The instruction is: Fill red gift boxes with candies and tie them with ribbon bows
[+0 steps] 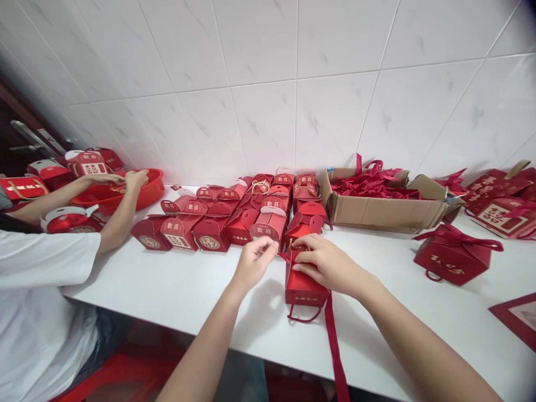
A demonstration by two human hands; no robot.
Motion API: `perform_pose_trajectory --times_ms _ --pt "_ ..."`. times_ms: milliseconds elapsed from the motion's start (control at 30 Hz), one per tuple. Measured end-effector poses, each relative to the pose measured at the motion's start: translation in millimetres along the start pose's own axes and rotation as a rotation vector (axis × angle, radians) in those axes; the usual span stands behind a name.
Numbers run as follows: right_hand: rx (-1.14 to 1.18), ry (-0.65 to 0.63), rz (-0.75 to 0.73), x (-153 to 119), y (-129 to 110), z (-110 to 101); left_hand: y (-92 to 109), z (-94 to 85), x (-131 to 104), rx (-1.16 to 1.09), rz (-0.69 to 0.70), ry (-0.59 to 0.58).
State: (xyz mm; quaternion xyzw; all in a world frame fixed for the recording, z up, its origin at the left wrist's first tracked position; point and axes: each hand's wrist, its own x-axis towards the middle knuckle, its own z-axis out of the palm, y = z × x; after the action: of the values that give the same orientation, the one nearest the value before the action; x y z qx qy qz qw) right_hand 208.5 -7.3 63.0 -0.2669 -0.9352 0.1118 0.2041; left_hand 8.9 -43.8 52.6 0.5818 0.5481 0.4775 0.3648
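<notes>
A red gift box with a cord handle at its near end lies on the table in front of me. My right hand is on top of it, fingers bent over the box and thumb side toward its left edge. Just left of the box, my left hand is closed in a pinch at the end of a dark red ribbon. The long part of that ribbon comes out at the box's right side and hangs over the table's front edge. What lies under my right fingers is partly hidden.
Rows of red boxes stand behind my hands. A cardboard carton of ribbons is at back right, a bow-tied box at right. At left, another person's hands are over a red basin. A tiled wall closes the back.
</notes>
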Motion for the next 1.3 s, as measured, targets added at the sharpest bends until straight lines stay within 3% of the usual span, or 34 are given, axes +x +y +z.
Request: perform_pose_trajectory --times_ms 133,300,467,533,633,800,900,1033,1167,1300 --pt "-0.003 0.020 0.015 -0.4 4.9 -3.7 2.7 -12.5 5.8 0.073 -0.049 -0.025" --pt "-0.026 -0.018 0.023 4.5 1.6 5.2 -10.5 5.3 -0.7 0.097 -0.143 -0.180" --pt "0.007 -0.035 0.033 5.7 2.6 5.9 -13.1 12.6 -0.5 0.101 -0.066 -0.194" --pt "0.087 -0.037 0.029 2.4 7.7 -2.3 -2.0 5.1 6.3 0.103 -0.029 -0.173" --pt "0.172 -0.106 0.115 -8.2 18.4 -19.5 30.6 -13.0 20.9 0.114 0.026 -0.139" --pt "0.119 -0.418 0.445 -23.5 31.8 -33.5 95.4 -39.8 39.5 0.258 0.295 -0.051" --pt "0.182 -0.505 0.466 -23.5 34.7 -28.6 113.3 -47.2 41.9 0.259 0.328 0.022" --pt "0.255 -0.474 0.357 -22.9 35.0 -19.8 112.4 -51.6 37.8 0.167 0.353 0.105" --pt "0.155 -0.569 0.408 -22.1 31.4 -18.1 104.8 -54.1 30.5 0.048 0.372 0.020" --pt "0.168 -0.566 0.446 -22.6 36.1 -30.1 95.0 -53.6 31.6 -0.094 0.385 0.005"
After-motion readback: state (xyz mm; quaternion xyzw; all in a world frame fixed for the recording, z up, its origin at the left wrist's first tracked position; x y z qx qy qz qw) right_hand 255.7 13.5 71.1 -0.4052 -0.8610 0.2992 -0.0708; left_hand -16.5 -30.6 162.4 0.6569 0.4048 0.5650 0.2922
